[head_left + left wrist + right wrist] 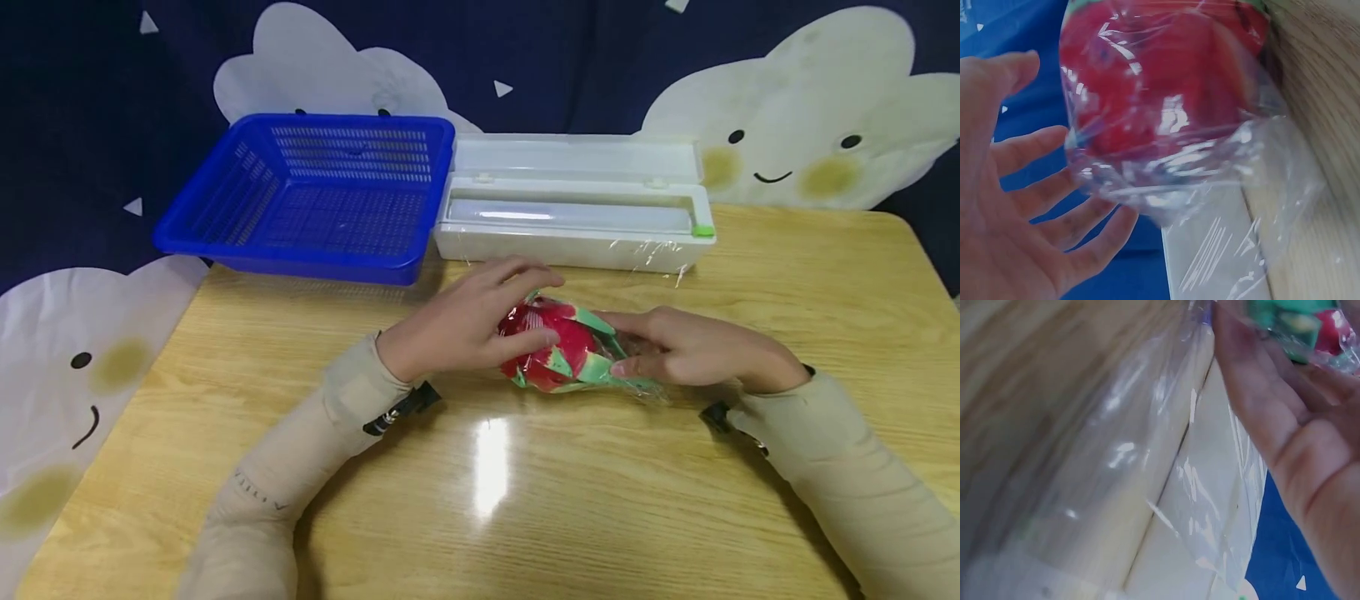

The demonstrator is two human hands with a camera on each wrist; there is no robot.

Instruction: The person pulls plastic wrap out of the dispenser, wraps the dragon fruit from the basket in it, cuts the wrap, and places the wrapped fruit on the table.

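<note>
A red dragon fruit (558, 350) with green scales lies on the wooden table (525, 500), wrapped in clear cling film (1222, 187). My left hand (465, 321) cups its left end, fingers spread over the top and thumb at the front. In the left wrist view the fingers (1085, 206) are fairly straight and touch the film under the fruit (1160, 81). My right hand (675, 350) pinches the green right end between thumb and fingers. The right wrist view shows that palm (1297, 444), the fruit (1304, 325) at its fingers, and loose film (1147, 456) trailing off.
A white cling-film dispenser box (573, 208) stands open along the table's back edge, a strip of film hanging from its front. An empty blue plastic basket (315, 192) sits to its left at the back corner. Dark cloth with cloud figures surrounds the table.
</note>
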